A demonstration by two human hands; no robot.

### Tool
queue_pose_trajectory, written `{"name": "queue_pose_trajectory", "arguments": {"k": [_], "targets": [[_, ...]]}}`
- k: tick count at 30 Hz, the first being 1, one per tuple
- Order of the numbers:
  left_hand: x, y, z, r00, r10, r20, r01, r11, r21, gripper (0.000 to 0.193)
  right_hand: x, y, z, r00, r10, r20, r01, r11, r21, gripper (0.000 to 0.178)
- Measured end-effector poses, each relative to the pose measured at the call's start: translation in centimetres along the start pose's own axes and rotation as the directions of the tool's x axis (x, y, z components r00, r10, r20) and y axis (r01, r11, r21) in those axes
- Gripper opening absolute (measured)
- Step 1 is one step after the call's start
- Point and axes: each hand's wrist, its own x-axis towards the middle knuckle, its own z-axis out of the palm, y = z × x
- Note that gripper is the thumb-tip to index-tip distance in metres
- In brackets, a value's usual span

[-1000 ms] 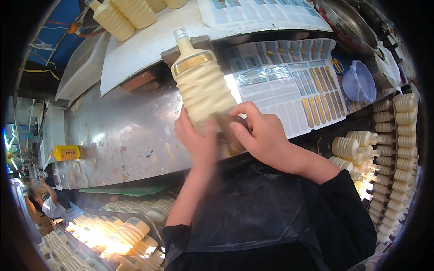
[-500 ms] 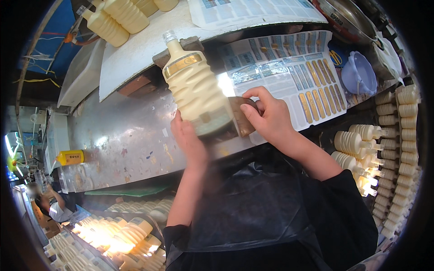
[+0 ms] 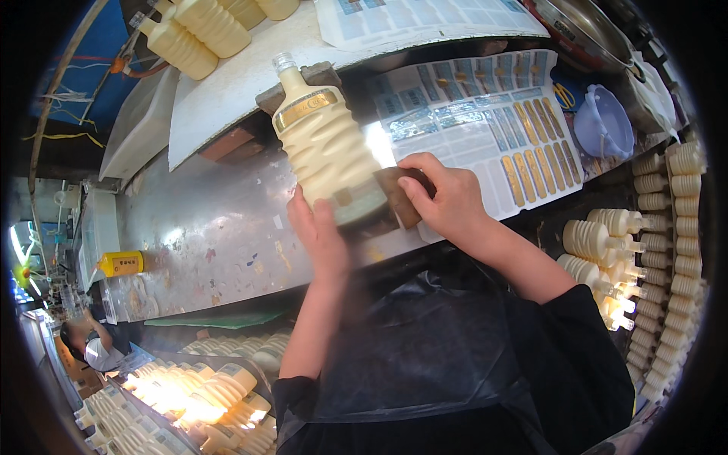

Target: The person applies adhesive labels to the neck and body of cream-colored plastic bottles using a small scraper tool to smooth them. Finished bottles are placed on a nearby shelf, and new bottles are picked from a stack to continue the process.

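A cream bottle [image 3: 334, 152] with a rippled body and a clear threaded neck lies tilted over the metal worktop. Its neck end is by a grey block [image 3: 321, 76], and a gold band label [image 3: 306, 109] crosses its shoulder. My left hand [image 3: 320, 239] grips the lower left side near the base, thumb against the face. In my right hand [image 3: 453, 199] is a flat brown pad [image 3: 397, 199], its material unclear, held against the bottle's lower right side. Right of the bottle lies a sheet of gold and blue labels [image 3: 470, 144].
A lilac bucket [image 3: 604, 125], yellow-handled scissors [image 3: 563, 96] and a metal basin [image 3: 588, 30] stand at the right. A yellow squeeze bottle [image 3: 121, 263] lies at the left of the worktop [image 3: 197, 250]. Cream bottles [image 3: 220, 390] fill the lower left, where another person [image 3: 105, 350] is.
My right hand has moved slightly left with the brown pad, over more of the bottle's lower side. My left thumb has come onto the bottle's face. The bottle stays nearly in place.
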Motion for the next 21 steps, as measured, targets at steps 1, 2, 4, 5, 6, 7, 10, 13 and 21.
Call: {"name": "queue_pose_trajectory", "arguments": {"k": [1,2,4,5,6,7,10,13,21], "targets": [[0.0,-0.1,-0.1,1.0,0.005,0.005,-0.005,1.0,-0.009,0.058,0.3,0.0,-0.1,0.998,-0.051,-0.021,0.051,0.998,-0.028,0.02],[0.1,-0.1,-0.2,1.0,-0.002,0.01,0.002,1.0,-0.03,0.058,0.6,-0.1,-0.3,0.994,-0.107,-0.039,0.104,0.993,-0.056,0.02],[0.1,-0.3,-0.4,1.0,-0.015,0.021,0.017,0.997,-0.072,0.056,1.2,-0.6,-0.5,0.99,-0.122,-0.068,0.125,0.992,0.03,0.02],[0.2,-0.7,-0.5,0.999,-0.036,0.028,0.039,0.991,-0.129,0.056,1.4,-1.0,-0.7,0.988,-0.13,-0.082,0.136,0.988,0.072,0.02],[0.2,-1.2,-0.6,0.998,-0.055,0.035,0.061,0.981,-0.186,0.056,1.6,-1.5,-0.9,0.986,-0.15,-0.076,0.159,0.978,0.133,0.021],[0.3,-1.5,-0.8,0.996,-0.074,0.043,0.082,0.967,-0.242,0.056,1.8,-1.6,-0.9,0.984,-0.177,-0.018,0.178,0.977,0.117,0.021],[0.3,-0.5,-1.3,0.996,0.013,0.09,0.001,0.988,-0.157,0.056,2.8,-1.3,-0.4,0.97,-0.239,0.054,0.236,0.97,0.051,0.021],[0.4,0.0,-1.3,0.99,-0.049,0.131,0.061,0.994,-0.089,0.054,3.8,0.4,0.9,0.957,-0.278,-0.085,0.279,0.96,-0.004,0.022],[0.8,-2.0,-2.3,0.964,-0.163,0.212,0.258,0.778,-0.573,0.051,-0.4,0.2,1.2,0.808,-0.577,-0.122,0.576,0.816,-0.048,0.031]]}}
